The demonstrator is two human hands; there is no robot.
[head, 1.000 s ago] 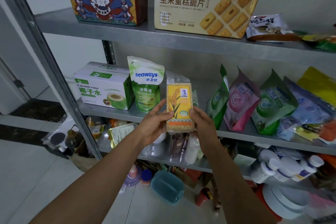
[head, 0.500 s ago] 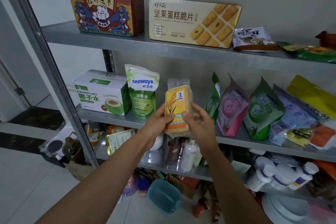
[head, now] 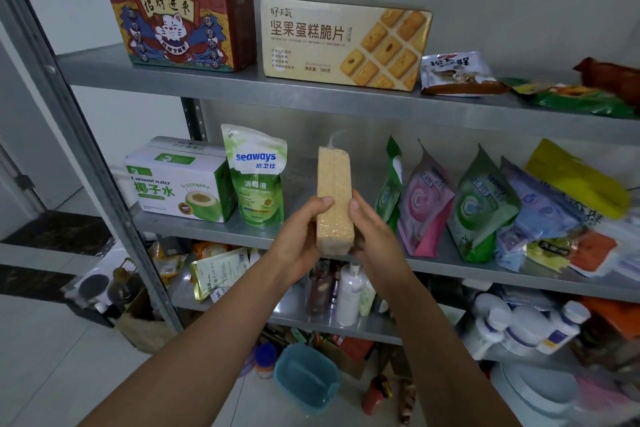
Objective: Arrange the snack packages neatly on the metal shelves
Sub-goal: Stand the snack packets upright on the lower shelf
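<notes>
Two grips, left grip and right grip, clasped an upright clear-wrapped tan grain brick at frame centre, before the middle grey metal shelf, right of a green seaways pouch.

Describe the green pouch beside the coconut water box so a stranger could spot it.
Find the middle metal shelf, left end. Beside the white coconut water box stands the green pouch. Unlike the leaning pouches farther right, it stands upright, blue seaways lettering facing front.
</notes>
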